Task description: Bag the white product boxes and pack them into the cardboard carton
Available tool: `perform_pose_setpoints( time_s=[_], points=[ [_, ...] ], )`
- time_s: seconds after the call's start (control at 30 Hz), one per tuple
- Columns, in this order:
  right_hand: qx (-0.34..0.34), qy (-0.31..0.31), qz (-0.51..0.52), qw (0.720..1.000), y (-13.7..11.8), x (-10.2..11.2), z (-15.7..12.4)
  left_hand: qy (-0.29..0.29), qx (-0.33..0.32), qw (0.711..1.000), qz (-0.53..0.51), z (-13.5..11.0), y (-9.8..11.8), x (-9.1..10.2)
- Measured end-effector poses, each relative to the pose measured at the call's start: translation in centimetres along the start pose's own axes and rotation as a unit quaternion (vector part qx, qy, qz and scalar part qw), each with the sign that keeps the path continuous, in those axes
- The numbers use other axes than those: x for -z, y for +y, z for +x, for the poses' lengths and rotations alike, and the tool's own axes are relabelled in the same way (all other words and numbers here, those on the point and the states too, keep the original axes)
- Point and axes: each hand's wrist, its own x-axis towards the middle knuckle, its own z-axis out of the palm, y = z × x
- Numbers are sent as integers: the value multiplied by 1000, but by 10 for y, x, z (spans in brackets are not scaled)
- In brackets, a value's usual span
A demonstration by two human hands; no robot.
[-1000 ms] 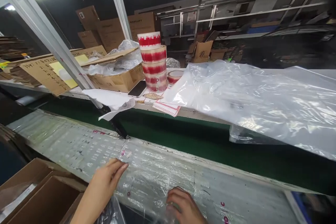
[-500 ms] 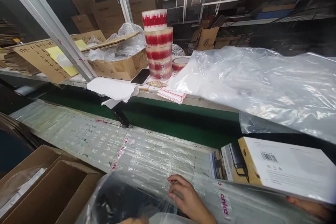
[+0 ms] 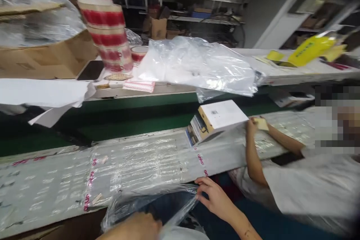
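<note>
Now both hands work a clear plastic bag (image 3: 152, 204) at six o'clock: right hand (image 3: 215, 199) pinches its rim, left hand (image 3: 135, 227) grips the lower edge. Opening the bag, by my read; next they must spread its mouth wider. At two o'clock, a co-worker's hand (image 3: 251, 127) touches a white box (image 3: 215, 120).

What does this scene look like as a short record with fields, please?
left hand: low at the frame edge, against the clear bag
right hand: pinching the bag's edge
bench: covered in taped plastic film
co-worker: hands on a white box
shelf behind: tape rolls, phone, plastic sheet
</note>
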Motion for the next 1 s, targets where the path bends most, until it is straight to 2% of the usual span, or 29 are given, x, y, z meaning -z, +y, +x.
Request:
perform_pose_setpoints(
  time_s=[0.07, 0.1, 0.17, 0.23, 0.33, 0.4, 0.43, 0.5, 0.6, 0.63, 0.7, 0.77, 0.8, 0.87, 0.93, 1.0],
  points=[
    [-10, -17, -32, 999, 0, 13, -34, 6, -24, 995, 93, 27, -5, 15],
    [-5, -24, -38, 999, -3, 20, -51, 19, -44, 995, 85, 43, -7, 27],
    [15, -27, -3, 1000, -17, 33, -82, 4, -107, 994, -16, 78, -9, 54],
    [34, -11, 100, 994, -35, 46, -105, -80, -179, 972, -132, 114, -5, 82],
    [19, 55, 278, 959, -47, 71, -117, -219, -246, 920, -211, 155, 10, 116],
    [6, 123, 348, 930, -35, 93, -110, -253, -258, 883, -299, 171, 20, 131],
    [2, 158, 371, 915, -22, 106, -104, -244, -254, 864, -360, 176, 23, 137],
    [-2, 191, 377, 906, 10, 133, -87, -197, -233, 816, -491, 182, 25, 149],
    [-33, 175, 295, 939, 62, 178, -54, -146, -200, 758, -604, 193, 19, 168],
    [-34, 185, 262, 947, 77, 195, -40, -134, -195, 744, -624, 198, 17, 173],
    [-13, 255, 219, 942, 99, 232, -5, -76, -205, 732, -645, 210, 16, 182],
    [21, 327, 196, 924, 111, 270, 37, 28, -224, 727, -649, 221, 18, 187],
    [32, 338, 190, 921, 115, 287, 60, 83, -226, 723, -647, 226, 19, 188],
    [48, 315, 192, 928, 120, 315, 106, 198, -198, 702, -655, 234, 24, 191],
    [55, 278, 205, 937, 125, 330, 149, 322, -142, 640, -683, 244, 28, 194],
    [59, 278, 226, 932, 131, 330, 185, 434, -95, 555, -703, 257, 33, 199]
  ],
)
